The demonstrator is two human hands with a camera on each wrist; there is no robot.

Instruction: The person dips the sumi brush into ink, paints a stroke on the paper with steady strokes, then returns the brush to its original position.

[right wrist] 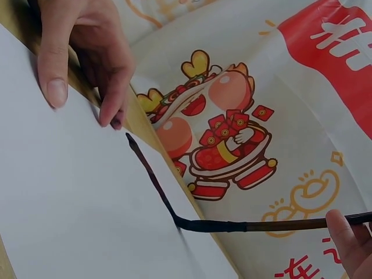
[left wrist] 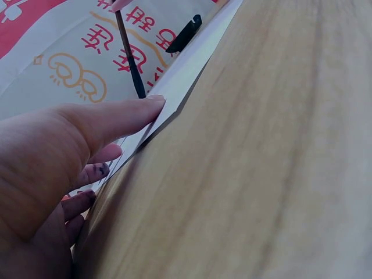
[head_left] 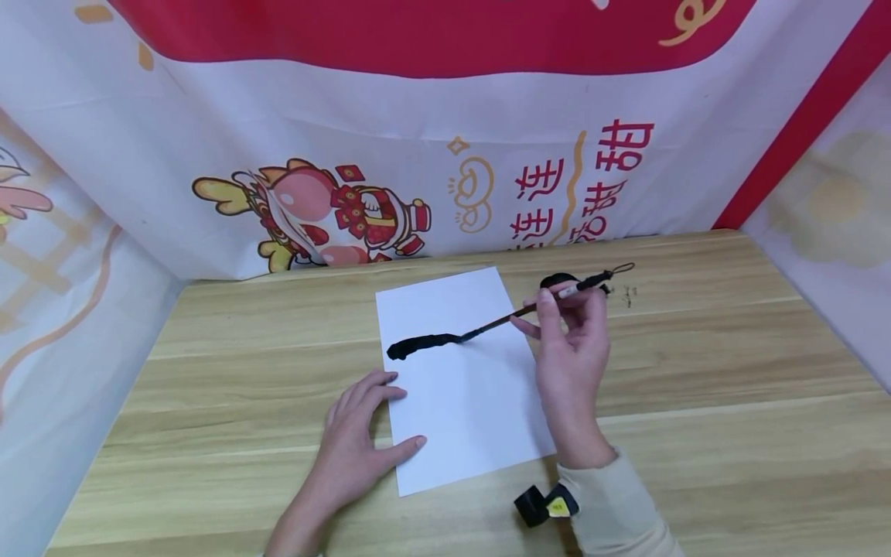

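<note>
Right hand (head_left: pixel 572 340) pinches the slim dark-handled ink brush (head_left: pixel 536 308), tip on the white paper sheet (head_left: pixel 462 402) at the end of a wet black ink stroke (head_left: pixel 421 345); left hand (head_left: pixel 355 441), fingers straight, pins the sheet's near-left edge to the pale wooden table (head_left: pixel 731 387). Risks: a dragging wrist smears ink; lifted fingers let the sheet skid. Blank paper lies below the stroke; bare table right of the brush fingers.

A sheet of paper (head_left: pixel 462 379) lies on the tabletop (head_left: pixel 696 371). The left hand's (head_left: pixel 355 449) fingers (head_left: pixel 407 444) rest on its near left edge. Right of them, the right hand's (head_left: pixel 571 348) fingers (head_left: pixel 550 305) hold a brush (head_left: pixel 529 309) whose tip meets the paper beyond the left fingers, at the right end of an ink stroke (head_left: pixel 421 344).
</note>
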